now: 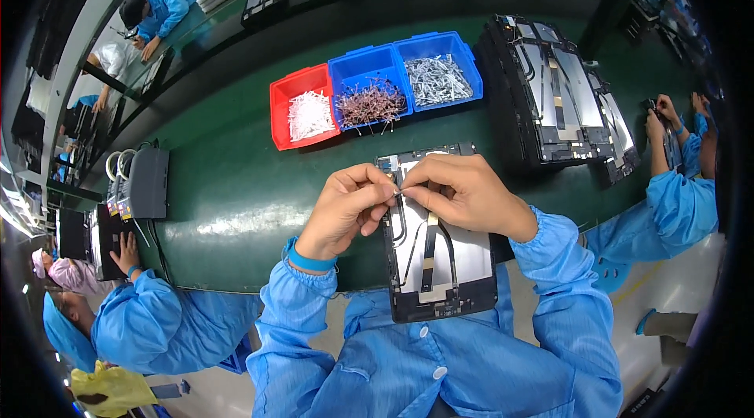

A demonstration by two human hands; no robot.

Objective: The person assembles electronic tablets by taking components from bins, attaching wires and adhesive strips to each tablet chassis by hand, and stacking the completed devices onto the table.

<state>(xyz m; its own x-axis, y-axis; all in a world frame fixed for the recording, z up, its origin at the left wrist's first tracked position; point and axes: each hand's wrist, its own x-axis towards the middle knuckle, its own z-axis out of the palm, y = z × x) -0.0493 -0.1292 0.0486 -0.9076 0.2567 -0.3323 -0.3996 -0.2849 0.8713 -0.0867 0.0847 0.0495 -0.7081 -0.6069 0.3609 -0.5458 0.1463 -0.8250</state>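
Observation:
An open tablet back panel [452,261] with a silver plate, black frame and dark ribbon cables lies at the near edge of the green bench, partly over my lap. Both hands hover above its upper part. My left hand [345,210] and my right hand [463,190] pinch a small thin white piece [398,192] between their fingertips, which meet over the panel's top left area. What the piece is exactly is too small to tell.
A red bin [283,96] of white parts, a blue bin [349,72] of brownish parts and a blue bin [463,53] of silver parts stand behind. A stack of panels [565,96] lies at right. Co-workers sit at left [149,316] and right [675,198].

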